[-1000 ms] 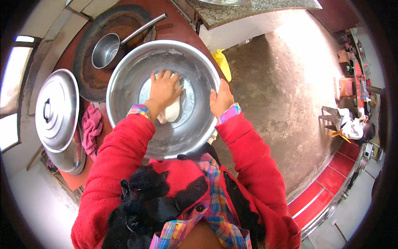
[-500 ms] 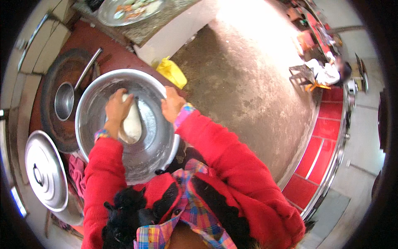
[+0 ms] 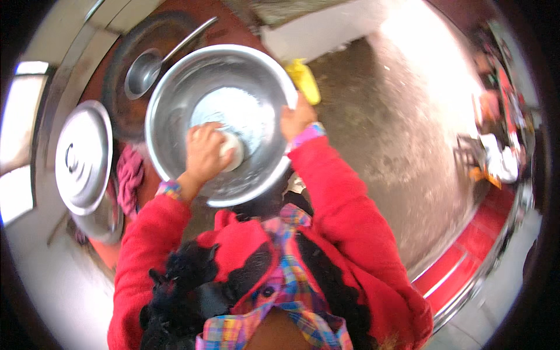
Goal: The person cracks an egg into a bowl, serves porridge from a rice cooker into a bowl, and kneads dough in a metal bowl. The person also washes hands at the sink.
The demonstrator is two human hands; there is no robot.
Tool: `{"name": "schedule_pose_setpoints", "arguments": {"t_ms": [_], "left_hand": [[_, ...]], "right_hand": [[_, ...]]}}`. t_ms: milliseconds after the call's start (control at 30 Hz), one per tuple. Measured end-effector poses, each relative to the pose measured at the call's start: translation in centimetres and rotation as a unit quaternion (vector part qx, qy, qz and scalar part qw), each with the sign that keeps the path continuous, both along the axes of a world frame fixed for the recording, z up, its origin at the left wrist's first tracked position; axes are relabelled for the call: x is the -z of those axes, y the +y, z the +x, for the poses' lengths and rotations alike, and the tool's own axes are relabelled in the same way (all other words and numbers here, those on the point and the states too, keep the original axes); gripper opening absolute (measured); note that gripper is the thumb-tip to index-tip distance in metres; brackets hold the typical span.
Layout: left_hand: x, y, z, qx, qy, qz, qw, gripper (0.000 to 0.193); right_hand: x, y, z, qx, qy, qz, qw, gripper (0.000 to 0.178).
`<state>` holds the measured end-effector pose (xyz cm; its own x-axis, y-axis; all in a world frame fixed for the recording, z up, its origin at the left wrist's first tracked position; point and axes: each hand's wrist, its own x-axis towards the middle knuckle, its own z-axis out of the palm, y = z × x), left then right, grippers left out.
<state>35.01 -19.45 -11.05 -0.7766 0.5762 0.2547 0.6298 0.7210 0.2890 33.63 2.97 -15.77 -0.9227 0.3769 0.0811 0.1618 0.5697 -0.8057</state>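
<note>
A wide silver metal basin (image 3: 166,111) stands in front of me, tilted a little in the view. Inside it, a lump of pale dough (image 3: 235,153) lies at the near side of the flour-dusted bottom. My left hand (image 3: 205,153) is closed over the dough's left side, fingers on top and partly covering it. At the basin's right rim, my right hand (image 3: 298,119) grips the edge, with the thumb inside and the other fingers mostly hidden outside.
Left of the basin, a long-handled metal pot (image 3: 143,73) rests on a dark round plate (image 3: 114,108). Nearer lie a metal lid (image 3: 85,169) on a pot and a pink cloth (image 3: 129,175). A yellow container (image 3: 303,81) is beyond the rim; a seated person (image 3: 503,162) is far right.
The dough, stretched long under my left hand before, now shows as a shorter, rounder lump nearer me. My right hand stays on the rim. The whole view has shifted and turned.
</note>
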Motion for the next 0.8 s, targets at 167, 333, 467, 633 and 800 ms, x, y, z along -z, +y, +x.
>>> {"name": "schedule_pose_setpoints", "arguments": {"t_ms": [167,333,467,633,800], "left_hand": [[3.5,3.5,-1.4,-0.044,0.019,-0.007,0.999,0.034],[4.6,6.1,-5.5,-0.078,-0.05,-0.065,0.994,0.028],[6.0,7.5,-8.1,-0.103,-0.057,-0.059,0.991,0.027],[6.7,8.2,-9.7,-0.13,-0.045,-0.095,0.986,0.03],[-0.9,6.0,-8.7,-0.041,-0.26,-0.165,0.951,0.037]], "right_hand": [[0.2,0.5,0.4,-0.055,-0.033,0.008,0.998,0.044],[-0.3,0.8,0.9,-0.07,-0.017,0.01,0.997,0.044],[-0.6,0.6,1.1,-0.053,-0.026,0.0,0.998,0.043],[-1.0,0.7,0.5,-0.062,-0.023,-0.037,0.997,0.042],[-0.3,0.3,0.0,-0.03,0.003,0.024,0.999,0.04]]}}
